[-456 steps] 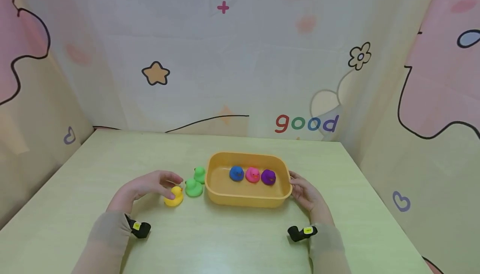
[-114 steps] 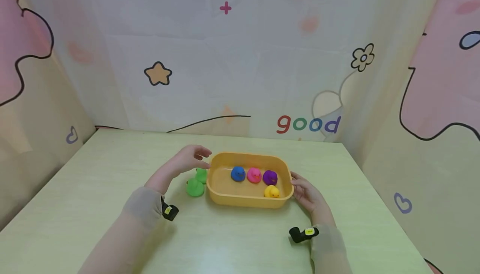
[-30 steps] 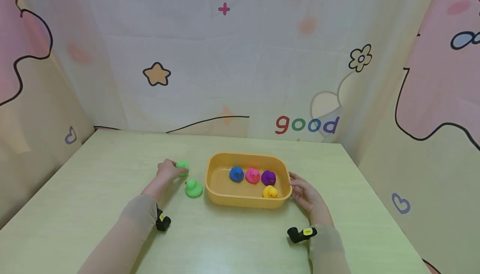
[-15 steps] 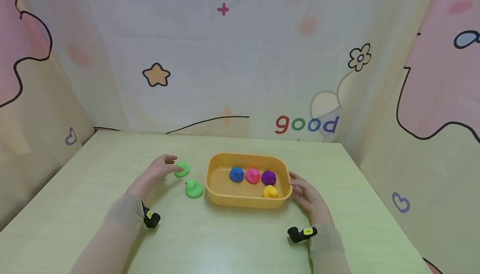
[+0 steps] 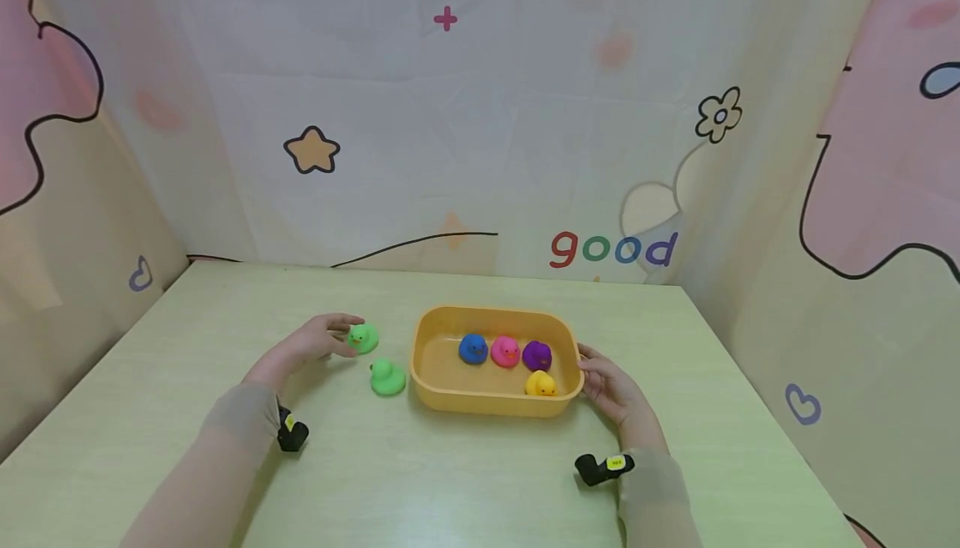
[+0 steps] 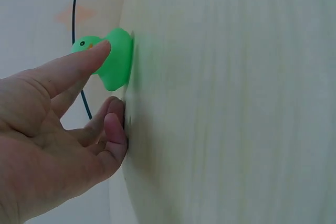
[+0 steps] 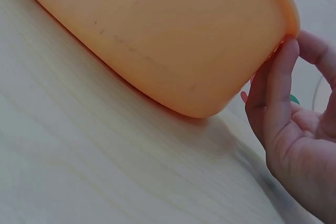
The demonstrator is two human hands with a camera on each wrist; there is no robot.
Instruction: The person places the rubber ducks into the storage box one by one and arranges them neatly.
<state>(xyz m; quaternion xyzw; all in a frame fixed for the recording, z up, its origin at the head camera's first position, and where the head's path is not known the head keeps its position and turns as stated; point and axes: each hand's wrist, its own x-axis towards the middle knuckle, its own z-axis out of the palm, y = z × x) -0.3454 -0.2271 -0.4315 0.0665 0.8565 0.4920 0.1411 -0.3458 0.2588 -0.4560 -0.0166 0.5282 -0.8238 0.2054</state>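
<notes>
A yellow tub holds a blue duck, a pink duck, a purple duck and a yellow duck. My right hand has its fingertips at the tub's right end, close to the rim. Left of the tub, my left hand spreads thumb and index finger to either side of a green duck, whose beak points toward the palm. In the left wrist view the straight thumb overlaps that duck. Another green duck sits nearer the tub.
Everything stands on a pale wooden table. A printed cloth encloses its back and sides. Each wrist wears a small black camera; the right one sits above the table in front of the tub.
Earlier the yellow duck went into the tub, and my left hand shifted one green duck left, away from the tub. Since half a second ago that duck has turned to face left. The right hand stays put.
</notes>
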